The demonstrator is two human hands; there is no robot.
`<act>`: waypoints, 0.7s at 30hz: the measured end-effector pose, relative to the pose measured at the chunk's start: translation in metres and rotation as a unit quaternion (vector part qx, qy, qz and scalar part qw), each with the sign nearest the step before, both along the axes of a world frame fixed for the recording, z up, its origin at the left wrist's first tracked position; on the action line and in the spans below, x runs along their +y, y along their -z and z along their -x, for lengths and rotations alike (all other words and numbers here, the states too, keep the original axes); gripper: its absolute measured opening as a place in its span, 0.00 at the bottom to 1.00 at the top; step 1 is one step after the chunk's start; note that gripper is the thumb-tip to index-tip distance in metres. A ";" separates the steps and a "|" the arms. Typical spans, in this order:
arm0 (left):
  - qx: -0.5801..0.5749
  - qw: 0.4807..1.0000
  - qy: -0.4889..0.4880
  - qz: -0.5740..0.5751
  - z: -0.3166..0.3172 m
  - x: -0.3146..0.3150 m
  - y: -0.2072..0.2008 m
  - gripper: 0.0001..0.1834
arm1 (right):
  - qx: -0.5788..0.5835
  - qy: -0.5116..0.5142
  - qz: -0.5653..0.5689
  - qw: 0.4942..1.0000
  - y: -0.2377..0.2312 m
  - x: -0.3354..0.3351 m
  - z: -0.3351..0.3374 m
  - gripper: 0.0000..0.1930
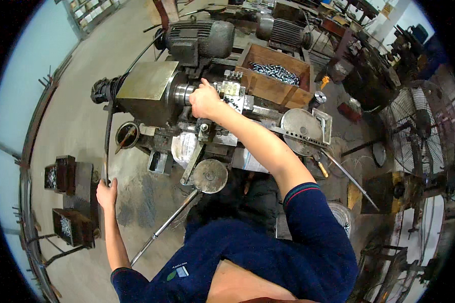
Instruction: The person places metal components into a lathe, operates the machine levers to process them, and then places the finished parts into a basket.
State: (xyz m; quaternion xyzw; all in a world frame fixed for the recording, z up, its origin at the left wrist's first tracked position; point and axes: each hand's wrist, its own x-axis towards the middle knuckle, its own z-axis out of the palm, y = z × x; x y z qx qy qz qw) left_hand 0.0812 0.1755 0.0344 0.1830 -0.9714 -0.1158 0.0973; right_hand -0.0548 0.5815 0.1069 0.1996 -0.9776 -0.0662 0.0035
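My left hand [106, 193] is closed round the lower end of a long dark lever [108, 146], which rises to the back of a small lathe's headstock [146, 88]. My right hand [205, 100] is at the front of the shiny round spindle nose [182, 94], its fingers curled in and largely hidden by the back of the hand. Whatever those fingers hold cannot be made out. Just right of that hand sits the tool slide [232, 93], with dark metal bits on it. Below my right wrist is a greasy cross slide with a bolt [203, 128].
A wooden box [275, 76] of small metal parts stands behind the slide. An electric motor [201, 39] is at the back. Long handles [164, 227] and a round plate [211, 176] stick out near my body. Bins of parts [72, 225] stand at left, a fan [417, 126] at right.
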 end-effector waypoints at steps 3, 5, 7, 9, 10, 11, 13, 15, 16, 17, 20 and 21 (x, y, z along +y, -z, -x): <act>-0.050 0.991 0.082 -0.096 0.010 -0.013 -0.008 0.18 | 0.136 0.002 0.041 0.990 -0.006 0.013 -0.012 0.10; -0.091 0.953 0.123 -0.261 0.021 -0.040 0.002 0.13 | 0.208 -0.012 0.164 0.964 -0.027 0.042 -0.031 0.09; -0.088 0.907 0.121 -0.395 0.033 -0.049 0.014 0.11 | 0.153 0.055 0.232 0.959 -0.037 0.080 -0.052 0.09; -0.102 0.859 0.114 -0.488 0.044 -0.050 0.024 0.12 | 0.043 0.135 0.225 0.964 -0.042 0.117 -0.069 0.10; -0.107 0.854 0.128 -0.493 0.048 -0.045 0.022 0.12 | 0.008 0.152 0.200 0.968 -0.041 0.141 -0.074 0.11; -0.107 0.865 0.145 -0.468 0.050 -0.046 0.021 0.12 | 0.004 0.160 0.209 0.965 -0.036 0.161 -0.075 0.12; -0.088 0.859 0.136 -0.486 0.053 -0.047 0.027 0.12 | 0.033 0.220 0.223 0.949 -0.013 0.201 -0.065 0.14; -0.072 0.861 0.132 -0.486 0.052 -0.046 0.025 0.12 | 0.071 0.288 0.167 0.940 -0.011 0.215 -0.068 0.21; -0.062 0.865 0.144 -0.476 0.053 -0.042 0.023 0.12 | 0.179 0.294 0.155 0.926 -0.005 0.222 -0.079 0.23; -0.054 0.870 0.155 -0.465 0.053 -0.040 0.023 0.13 | 0.088 0.319 0.216 0.919 -0.005 0.227 -0.085 0.28; -0.051 0.891 0.141 -0.429 0.050 -0.033 0.020 0.14 | 0.181 0.264 0.250 0.914 0.022 0.233 -0.138 0.25; -0.054 0.891 0.143 -0.428 0.047 -0.042 0.025 0.15 | 0.165 0.277 0.278 0.905 0.025 0.233 -0.159 0.23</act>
